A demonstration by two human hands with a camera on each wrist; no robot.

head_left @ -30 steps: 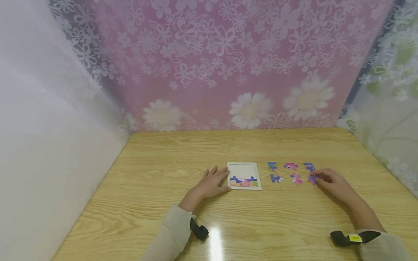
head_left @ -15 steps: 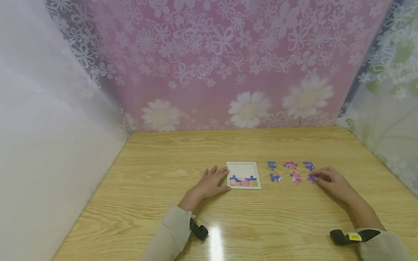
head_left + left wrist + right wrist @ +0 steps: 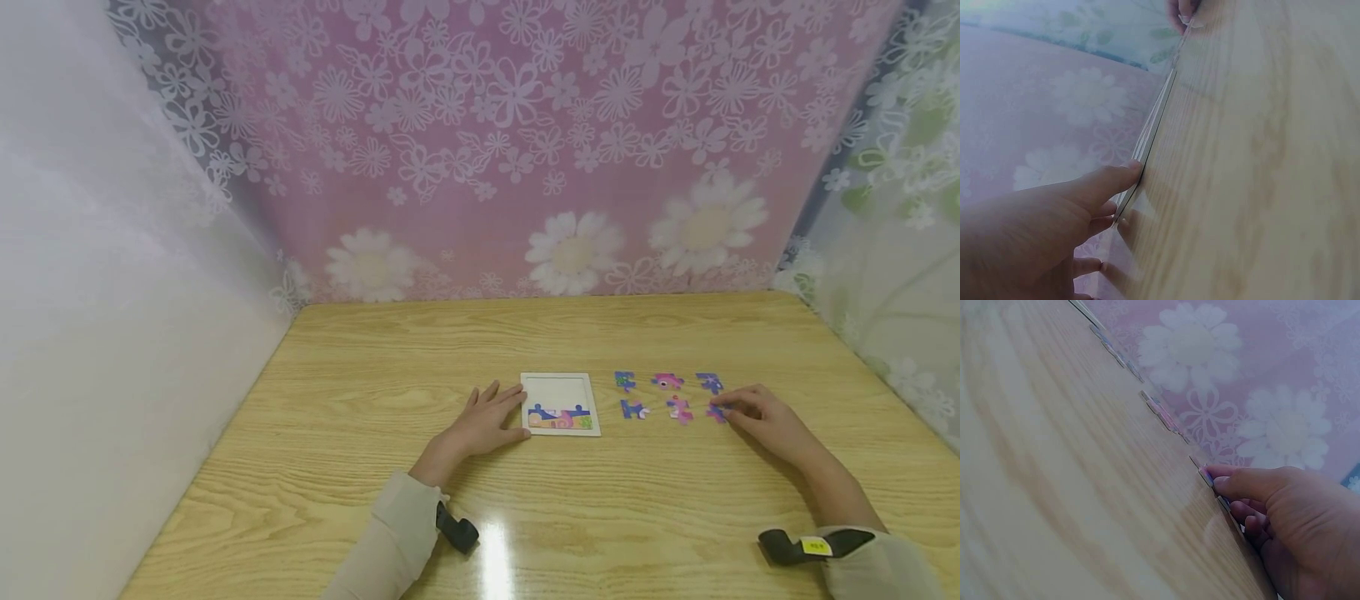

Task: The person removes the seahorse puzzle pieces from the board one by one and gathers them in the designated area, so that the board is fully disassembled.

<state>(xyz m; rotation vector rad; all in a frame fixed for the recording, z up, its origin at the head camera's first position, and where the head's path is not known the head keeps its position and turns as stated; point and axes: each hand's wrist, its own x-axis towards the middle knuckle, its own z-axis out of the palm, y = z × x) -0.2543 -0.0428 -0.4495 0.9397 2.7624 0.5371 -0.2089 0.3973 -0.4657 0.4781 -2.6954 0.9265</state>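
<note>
A square white puzzle frame (image 3: 557, 380) lies flat on the table, its bottom row filled with blue, orange and pink pieces. Along its left side, my left hand (image 3: 486, 422) rests with fingers spread; thumb (image 3: 1119, 181) and fingertips touch the border. My right hand (image 3: 768, 427) holds a blue-and-pink puzzle piece (image 3: 716, 412) at its near right corner, between thumb and index finger (image 3: 1225, 469). This piece is the right one of the near row, partly hidden by the fingers. Beside it lie a pink piece (image 3: 680, 409) and a blue piece (image 3: 633, 410).
Behind the near row lie a blue-green piece (image 3: 625, 381), a pink piece with an eye (image 3: 667, 381) and a blue piece (image 3: 709, 382). The wood-grain table (image 3: 450, 333) meets a flowered pink backdrop (image 3: 480, 167), with pale panels at both sides.
</note>
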